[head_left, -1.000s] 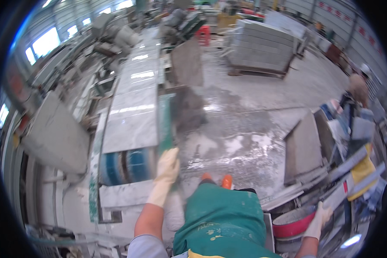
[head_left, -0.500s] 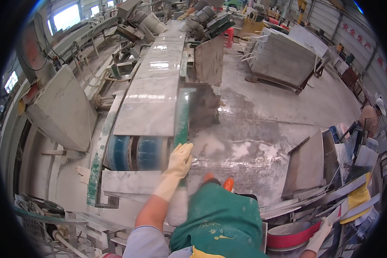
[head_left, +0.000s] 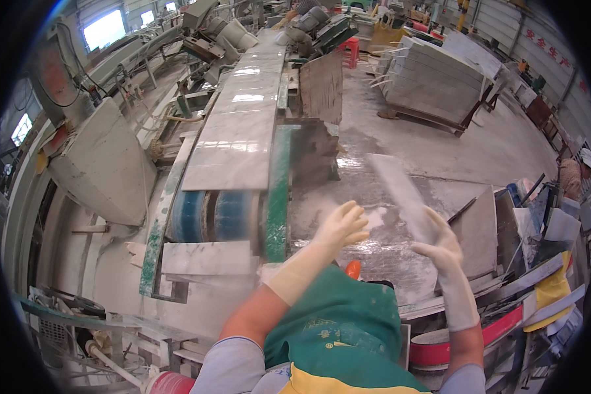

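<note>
In a pale rubber glove, my right hand (head_left: 444, 246) grips a narrow, flat strip of light stone (head_left: 400, 190), tilted up and blurred by motion. My left hand (head_left: 341, 226), gloved alike, hangs over my apron's upper edge, right of the green side rail (head_left: 279, 217). Its fingers are slightly bent and apart, with nothing in them. To its left, a polished white-grey marble slab (head_left: 230, 161) lies on the conveyor, its near edge short of the blue roller (head_left: 233, 213). Below the roller rests a short marble piece (head_left: 207, 258).
Machine motors (head_left: 226, 33) flank the conveyor's far end, where a person's arm shows. A big stack of slabs (head_left: 433, 79) stands far right. Leaning slabs (head_left: 476, 230) and offcuts fill the right side, by a red-rimmed tub (head_left: 433, 351). Another person (head_left: 574, 174) bends at the far right.
My left hand has left the green rail and moved right and up. My right hand has risen from beside the red-rimmed tub and now holds the stone strip.
</note>
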`<act>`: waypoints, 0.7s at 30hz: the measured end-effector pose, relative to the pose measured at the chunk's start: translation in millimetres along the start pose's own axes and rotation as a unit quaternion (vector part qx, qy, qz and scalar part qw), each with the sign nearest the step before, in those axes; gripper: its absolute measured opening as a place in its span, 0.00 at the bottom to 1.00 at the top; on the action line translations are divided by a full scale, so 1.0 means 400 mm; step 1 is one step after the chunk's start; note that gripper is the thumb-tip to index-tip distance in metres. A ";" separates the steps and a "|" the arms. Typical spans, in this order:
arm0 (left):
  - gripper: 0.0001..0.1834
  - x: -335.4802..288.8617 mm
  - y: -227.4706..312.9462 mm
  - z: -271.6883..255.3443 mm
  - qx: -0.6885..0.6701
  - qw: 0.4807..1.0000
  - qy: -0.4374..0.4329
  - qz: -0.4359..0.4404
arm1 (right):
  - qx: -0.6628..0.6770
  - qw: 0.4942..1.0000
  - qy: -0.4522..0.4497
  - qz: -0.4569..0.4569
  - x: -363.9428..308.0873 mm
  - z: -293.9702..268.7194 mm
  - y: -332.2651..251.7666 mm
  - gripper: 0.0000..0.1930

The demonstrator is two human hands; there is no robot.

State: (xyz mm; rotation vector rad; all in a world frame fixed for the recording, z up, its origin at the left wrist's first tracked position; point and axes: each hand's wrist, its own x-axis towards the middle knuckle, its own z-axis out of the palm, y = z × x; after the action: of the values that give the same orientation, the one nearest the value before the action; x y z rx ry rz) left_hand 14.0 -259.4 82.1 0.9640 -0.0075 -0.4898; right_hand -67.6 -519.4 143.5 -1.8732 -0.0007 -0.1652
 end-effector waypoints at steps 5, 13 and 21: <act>0.24 -0.067 0.071 -0.147 -0.112 0.975 0.138 0.130 | -0.341 0.866 -0.275 -0.241 0.191 0.333 -0.101 0.51; 0.26 -0.128 0.185 -0.611 -0.201 0.881 0.364 0.228 | -0.419 0.845 -0.251 -0.219 0.291 0.524 -0.106 0.44; 0.25 -0.048 0.164 -0.773 -0.128 0.868 0.453 0.156 | -0.376 0.926 -0.020 -0.029 0.207 0.055 0.170 0.36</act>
State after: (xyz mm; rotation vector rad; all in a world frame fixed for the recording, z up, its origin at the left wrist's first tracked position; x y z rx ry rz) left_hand 90.8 22.0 -41.1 0.8318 0.7261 0.2936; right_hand 22.8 -526.0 82.0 -2.6476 -0.0234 -0.1818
